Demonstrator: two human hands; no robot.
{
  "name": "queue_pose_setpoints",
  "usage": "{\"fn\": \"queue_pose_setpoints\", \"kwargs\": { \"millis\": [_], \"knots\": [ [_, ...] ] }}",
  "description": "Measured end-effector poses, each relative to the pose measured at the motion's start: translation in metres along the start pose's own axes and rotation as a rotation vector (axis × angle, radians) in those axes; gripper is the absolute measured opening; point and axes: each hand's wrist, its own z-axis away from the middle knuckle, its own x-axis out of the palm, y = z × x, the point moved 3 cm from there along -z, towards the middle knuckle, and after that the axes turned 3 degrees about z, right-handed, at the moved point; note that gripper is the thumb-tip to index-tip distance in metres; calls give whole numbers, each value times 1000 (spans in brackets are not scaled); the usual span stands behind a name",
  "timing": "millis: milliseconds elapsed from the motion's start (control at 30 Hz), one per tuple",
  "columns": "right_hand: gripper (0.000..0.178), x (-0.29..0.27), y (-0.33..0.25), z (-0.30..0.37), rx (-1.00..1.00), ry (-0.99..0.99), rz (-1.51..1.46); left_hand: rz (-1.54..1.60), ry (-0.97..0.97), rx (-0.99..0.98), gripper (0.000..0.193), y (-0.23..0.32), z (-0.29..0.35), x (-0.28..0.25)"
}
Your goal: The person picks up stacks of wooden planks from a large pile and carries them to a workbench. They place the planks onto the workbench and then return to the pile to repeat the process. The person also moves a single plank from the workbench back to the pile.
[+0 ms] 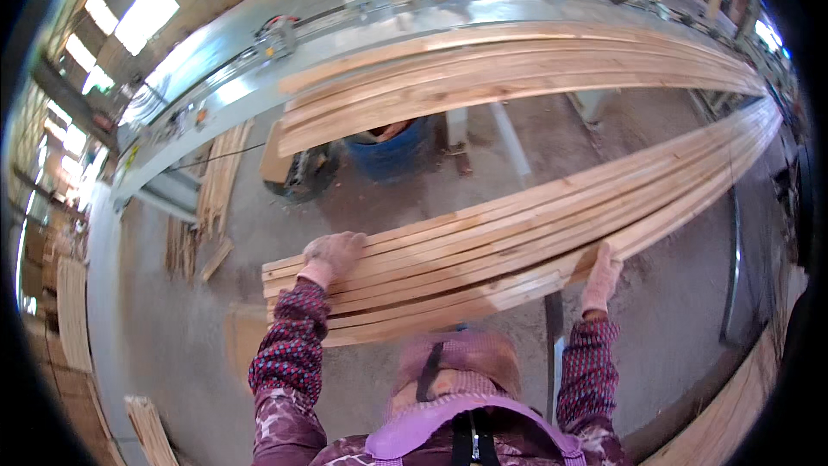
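Note:
A long stack of pale wooden strips lies side by side in front of me, running off to the upper right. My left hand, in a pinkish work glove, curls over the far edge near the stack's left end. On the near edge, further right, my right hand grips the outermost strip; part of its fingers is hidden by the wood. A narrow dark gap shows between the nearest strips and the others. Patterned purple sleeves cover both my forearms.
Beyond, a second row of wooden strips lies before a long grey machine table with clamp-like fittings. Under that row stands a blue tub. Loose strips lean at the left. More wood lies at the lower right.

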Motion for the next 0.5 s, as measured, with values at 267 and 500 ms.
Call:
{"fn": "queue_pose_setpoints", "kwargs": {
  "millis": [267, 500],
  "knots": [
    [96, 39, -41, 143, -94, -38, -63, 123, -216, 561, 44, -62, -17, 14],
    [82, 103, -31, 273, -95, 100, -254, 991, -1127, -29, 54, -133, -81, 55]
  ]
}}
